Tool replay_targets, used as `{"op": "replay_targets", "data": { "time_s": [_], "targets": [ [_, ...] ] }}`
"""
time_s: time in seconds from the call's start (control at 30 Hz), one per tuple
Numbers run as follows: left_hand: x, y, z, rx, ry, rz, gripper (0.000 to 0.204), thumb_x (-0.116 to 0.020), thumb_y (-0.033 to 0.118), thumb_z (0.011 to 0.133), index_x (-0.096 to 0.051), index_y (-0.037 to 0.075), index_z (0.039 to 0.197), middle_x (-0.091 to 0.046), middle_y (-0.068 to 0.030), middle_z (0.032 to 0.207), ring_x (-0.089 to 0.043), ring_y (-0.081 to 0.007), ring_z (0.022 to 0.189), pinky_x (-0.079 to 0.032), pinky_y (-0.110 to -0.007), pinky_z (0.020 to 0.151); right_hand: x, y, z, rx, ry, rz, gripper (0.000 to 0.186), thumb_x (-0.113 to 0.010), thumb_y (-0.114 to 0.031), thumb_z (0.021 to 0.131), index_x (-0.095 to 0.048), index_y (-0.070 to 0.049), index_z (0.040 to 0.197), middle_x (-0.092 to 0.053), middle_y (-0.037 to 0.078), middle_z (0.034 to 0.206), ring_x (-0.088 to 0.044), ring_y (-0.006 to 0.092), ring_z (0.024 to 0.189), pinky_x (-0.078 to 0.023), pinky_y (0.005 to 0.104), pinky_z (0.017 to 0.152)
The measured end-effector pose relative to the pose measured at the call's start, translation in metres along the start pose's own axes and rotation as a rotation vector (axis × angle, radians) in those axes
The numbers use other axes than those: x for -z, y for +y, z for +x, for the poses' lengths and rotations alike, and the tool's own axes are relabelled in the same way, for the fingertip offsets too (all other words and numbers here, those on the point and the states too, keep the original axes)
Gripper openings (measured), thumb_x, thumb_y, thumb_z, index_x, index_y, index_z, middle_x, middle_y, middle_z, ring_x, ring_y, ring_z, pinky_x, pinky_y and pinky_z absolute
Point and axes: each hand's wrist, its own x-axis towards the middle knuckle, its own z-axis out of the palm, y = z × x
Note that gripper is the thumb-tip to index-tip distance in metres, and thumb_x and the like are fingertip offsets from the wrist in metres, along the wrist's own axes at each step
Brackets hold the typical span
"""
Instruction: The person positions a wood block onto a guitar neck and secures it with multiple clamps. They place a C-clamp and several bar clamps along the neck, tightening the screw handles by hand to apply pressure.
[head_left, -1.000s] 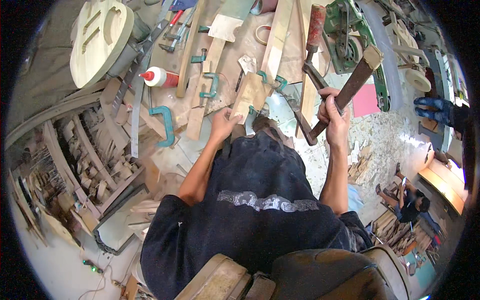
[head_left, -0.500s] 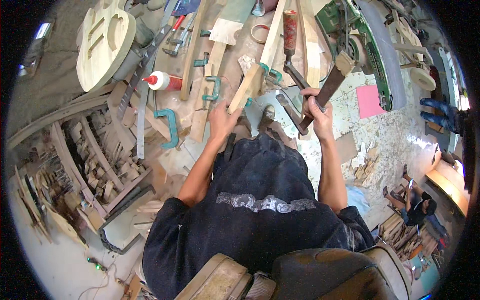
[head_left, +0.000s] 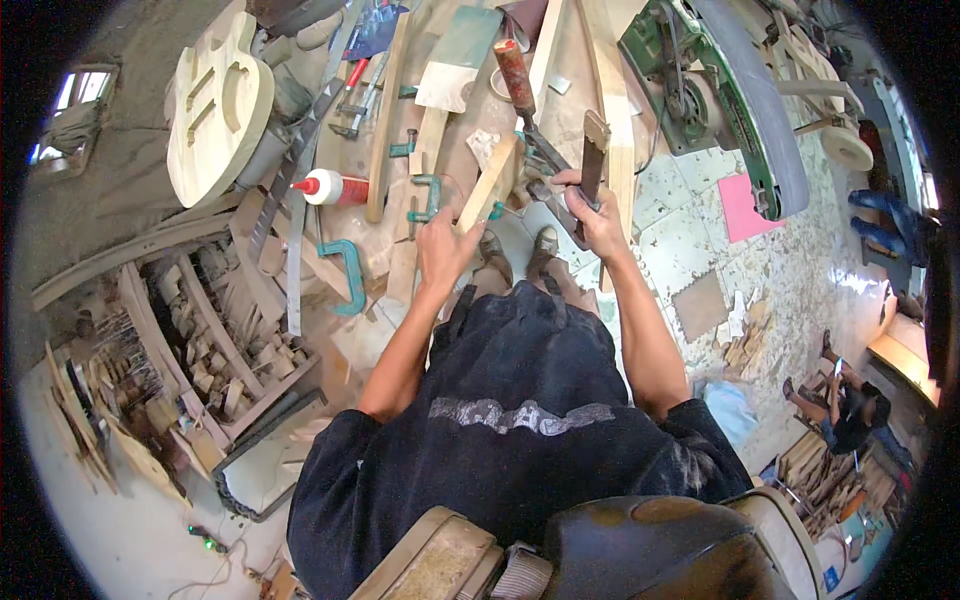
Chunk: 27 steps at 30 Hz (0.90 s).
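My left hand (head_left: pixel 443 245) is closed on the near end of a pale wooden strip (head_left: pixel 487 187), which points away from me. Small green C-clamps sit around the strip, partly hidden by it. In my right hand (head_left: pixel 598 218) is a dark metal bar clamp with a worn red handle (head_left: pixel 515 78), its fingers wrapped round the bar. The clamp's jaw end lies close to the strip's right side; whether they touch I cannot tell. Beside my left hand, a green C-clamp (head_left: pixel 427 198) grips another wooden length (head_left: pixel 402 262).
On the bench left lie a white glue bottle (head_left: pixel 328 187), a larger teal C-clamp (head_left: pixel 350 275) and a metal ruler (head_left: pixel 294 270). A pale guitar body (head_left: pixel 215 120) stands far left. To the right is a green belt sander (head_left: pixel 745 120). A crate of offcuts (head_left: pixel 215 400) sits lower left.
My right hand has brought the bar clamp left and nearer the wooden strip, its red handle swinging left. The left hand keeps its hold on the strip. The view has shifted slightly.
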Motion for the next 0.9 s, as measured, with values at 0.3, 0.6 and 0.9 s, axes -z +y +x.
{"op": "replay_targets", "data": {
  "time_s": [0.3,0.6,0.9],
  "targets": [
    [0.015,0.023,0.001,0.071,-0.065,0.076,0.041,-0.075,0.035,0.075,-0.066,-0.001,0.091,-0.068,-0.0233,0.082,-0.066,-0.0389,0.08,-0.05,-0.046,0.074,0.001,-0.005,0.02,0.012,-0.113,0.15,0.023,-0.062,-0.023,0.092,-0.065,-0.005,0.106,-0.047,-0.006,0.075,-0.038,0.0047,0.064,-0.027,0.0218,0.057],
    [0.016,0.023,0.001,0.028,-0.031,0.06,0.041,-0.075,0.036,0.074,-0.066,-0.001,0.088,-0.066,-0.0253,0.078,-0.065,-0.04,0.076,-0.05,-0.047,0.07,0.004,0.001,0.037,0.214,-0.125,0.055,0.021,-0.06,-0.021,0.093,-0.065,-0.005,0.105,-0.045,-0.007,0.073,-0.037,0.0051,0.063,-0.027,0.0221,0.056],
    [0.008,0.021,-0.002,-0.01,-0.004,0.063,0.042,-0.076,0.035,0.073,-0.067,-0.001,0.091,-0.066,-0.0239,0.075,-0.065,-0.0383,0.073,-0.051,-0.045,0.068,0.017,0.004,0.039,0.044,-0.222,0.069,0.02,-0.059,-0.016,0.093,-0.066,-0.004,0.108,-0.057,-0.003,0.087,-0.05,0.0077,0.081,-0.039,0.0252,0.073]
  ]
}}
